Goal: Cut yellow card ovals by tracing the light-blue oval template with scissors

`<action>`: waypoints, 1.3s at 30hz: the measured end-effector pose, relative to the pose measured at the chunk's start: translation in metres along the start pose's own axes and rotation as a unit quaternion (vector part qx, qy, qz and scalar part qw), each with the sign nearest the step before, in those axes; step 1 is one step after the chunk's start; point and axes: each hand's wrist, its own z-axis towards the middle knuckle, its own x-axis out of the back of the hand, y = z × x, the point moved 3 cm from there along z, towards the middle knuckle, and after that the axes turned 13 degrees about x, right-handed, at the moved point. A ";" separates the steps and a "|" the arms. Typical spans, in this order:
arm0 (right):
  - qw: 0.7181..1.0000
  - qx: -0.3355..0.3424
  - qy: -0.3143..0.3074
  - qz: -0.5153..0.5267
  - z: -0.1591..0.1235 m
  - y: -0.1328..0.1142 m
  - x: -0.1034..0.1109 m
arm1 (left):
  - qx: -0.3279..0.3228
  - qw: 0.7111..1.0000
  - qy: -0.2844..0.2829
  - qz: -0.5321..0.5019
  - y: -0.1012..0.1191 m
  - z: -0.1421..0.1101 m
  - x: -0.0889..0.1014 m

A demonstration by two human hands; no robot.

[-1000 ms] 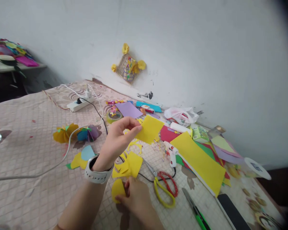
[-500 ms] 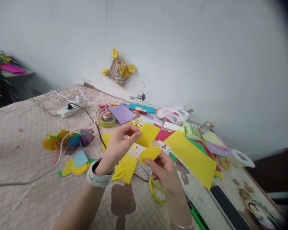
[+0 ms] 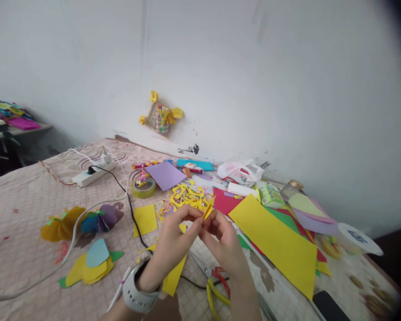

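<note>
In front of me my left hand (image 3: 177, 238) and my right hand (image 3: 224, 243) meet, fingertips pinched on yellow craft-sheet pieces (image 3: 207, 209). The pieces are seen nearly edge-on, so their outline and number are unclear. Below my right hand lie scissors (image 3: 211, 290) with yellow and red handles, partly hidden by my wrist. A yellow sheet (image 3: 173, 280) sits under my left wrist, and a yellow square (image 3: 145, 219) rests to its left. Yellow scraps (image 3: 189, 196) are heaped just beyond my fingers.
A large yellow sheet (image 3: 277, 245) covers coloured sheets on the right, with a dark phone-like object (image 3: 329, 306) nearby. Left are cut petals (image 3: 95, 267), flower shapes (image 3: 63, 225), a power strip (image 3: 95, 173) and trailing cables. A tape roll (image 3: 143, 187) sits farther back.
My hands, earlier apart with a squarish yellow piece in the left and a rounded one in the right, have come together. The pieces now stand edge-on. The camera view has shifted.
</note>
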 end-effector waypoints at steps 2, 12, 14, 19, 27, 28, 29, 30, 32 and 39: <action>0.999 0.002 -0.036 0.023 0.000 -0.004 0.003 | 0.044 0.997 -0.027 -0.053 -0.005 0.005 0.002; 0.973 0.052 0.226 0.018 -0.003 0.000 0.023 | 0.147 0.962 -0.002 -0.229 -0.012 0.008 0.003; 0.980 0.017 0.184 0.067 -0.001 0.005 0.020 | 0.158 0.955 -0.004 -0.251 -0.012 0.006 0.001; 0.971 -0.036 0.105 0.210 -0.003 0.001 0.010 | 0.172 0.939 -0.080 -0.288 -0.006 -0.003 -0.002; 0.973 -0.021 0.059 0.222 -0.010 -0.013 0.007 | 0.217 0.867 -0.195 -0.405 -0.003 -0.006 -0.008; 0.975 -0.012 0.058 0.213 -0.011 -0.015 0.006 | 0.219 0.863 -0.199 -0.410 -0.004 -0.007 -0.009; 0.978 -0.004 0.057 0.201 -0.012 -0.017 0.006 | 0.220 0.860 -0.202 -0.413 -0.004 -0.007 -0.010; 0.981 0.002 0.058 0.187 -0.013 -0.019 0.006 | 0.222 0.859 -0.204 -0.415 -0.004 -0.008 -0.011; 0.985 0.009 0.062 0.161 -0.014 -0.023 0.006 | 0.223 0.858 -0.204 -0.416 -0.004 -0.009 -0.013; 0.989 -0.003 0.080 0.128 -0.016 -0.021 0.008 | 0.226 0.861 -0.184 -0.417 -0.003 -0.005 -0.010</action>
